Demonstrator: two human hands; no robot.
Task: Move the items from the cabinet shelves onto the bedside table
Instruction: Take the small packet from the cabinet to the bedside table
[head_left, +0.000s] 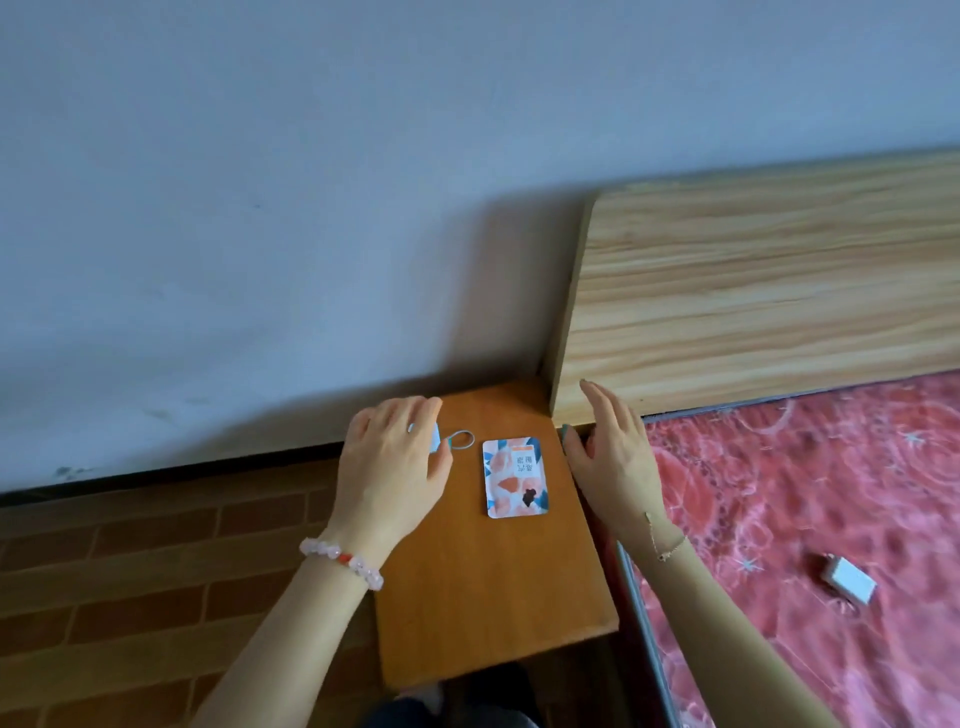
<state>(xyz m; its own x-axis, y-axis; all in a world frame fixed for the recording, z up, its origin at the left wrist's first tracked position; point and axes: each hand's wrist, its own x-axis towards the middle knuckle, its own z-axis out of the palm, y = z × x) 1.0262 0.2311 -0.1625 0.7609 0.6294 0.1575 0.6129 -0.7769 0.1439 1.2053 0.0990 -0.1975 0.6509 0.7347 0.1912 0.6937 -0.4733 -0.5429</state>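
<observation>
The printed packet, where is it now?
The printed packet lies flat on the bedside table, toward its back, between both hands and beside a small ring.

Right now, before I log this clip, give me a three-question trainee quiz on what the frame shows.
1. True or false: the printed pouch lies flat on the bedside table.
2. Multiple choice: the small ring on the table lies A) between the left hand and the pouch, B) on the red bedspread, C) under the pouch.
3. Fill in: the right hand hovers open near the table's edge, holding ____.

Key:
1. True.
2. A.
3. Nothing. The left hand's fingers are around a small pale item; what it is cannot be told. A white box lies on the bedspread.
</observation>
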